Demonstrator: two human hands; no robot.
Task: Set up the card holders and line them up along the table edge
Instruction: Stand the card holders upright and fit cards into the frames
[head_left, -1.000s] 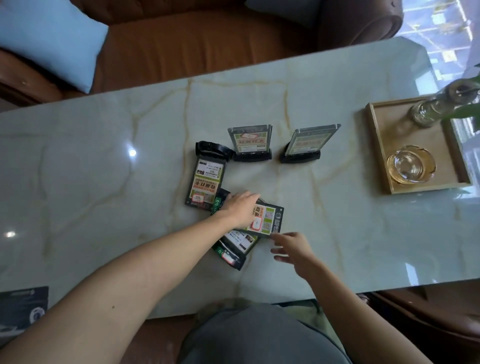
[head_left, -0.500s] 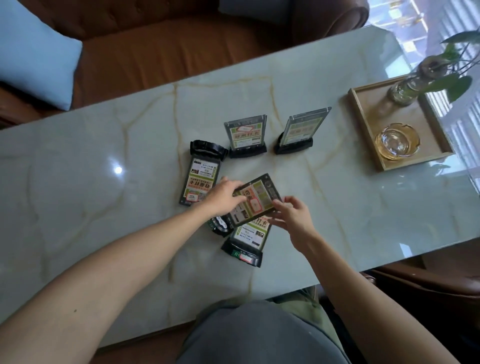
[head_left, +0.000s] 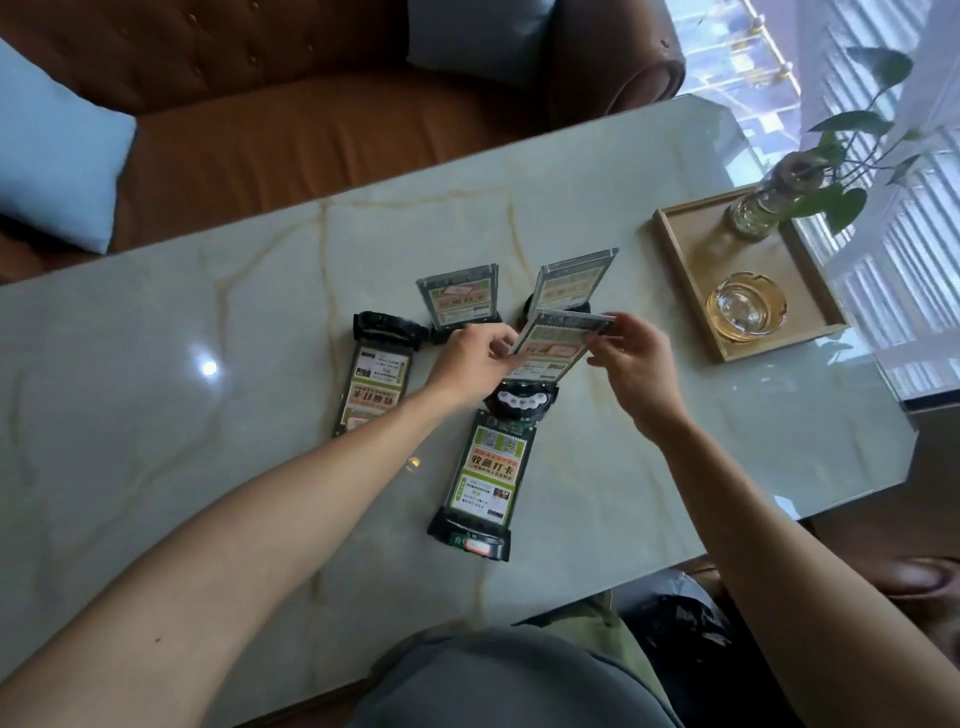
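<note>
Nearest the camera, a grey-clad lap (head_left: 498, 680) sat against the near edge of the table (head_left: 156, 467), a pale green marble-look top with tan veins and a bright spot of glare on its left half. Just past that edge one card holder (head_left: 483, 473) lay flat, its black base toward the person and its printed card facing up. To its left and a little farther out a second flat holder (head_left: 375, 379) lay with its base pointing away.

Above the middle of the table both hands were up. The left hand (head_left: 470, 361) had its fingers clamped on the left edge of a third holder (head_left: 558, 343), and the right hand (head_left: 631, 358) pinched its upper right corner, fingers closed on the clear plate. That holder was off the surface, tilted, with its round black base (head_left: 521, 404) hanging low, just over the top end of the near flat one.

Behind the hands, two more holders stood upright side by side: one (head_left: 460, 301) facing the camera, the other (head_left: 571, 283) angled to the right and partly hidden by the lifted card.

Over to the right sat a wooden tray (head_left: 680, 291) with a glass ashtray (head_left: 745, 312) and a glass vase of green leaves (head_left: 761, 208). Beyond the far edge ran a brown leather sofa (head_left: 291, 130) with a light blue cushion (head_left: 57, 150), and window blinds (head_left: 893, 218) glowed at the far right.
</note>
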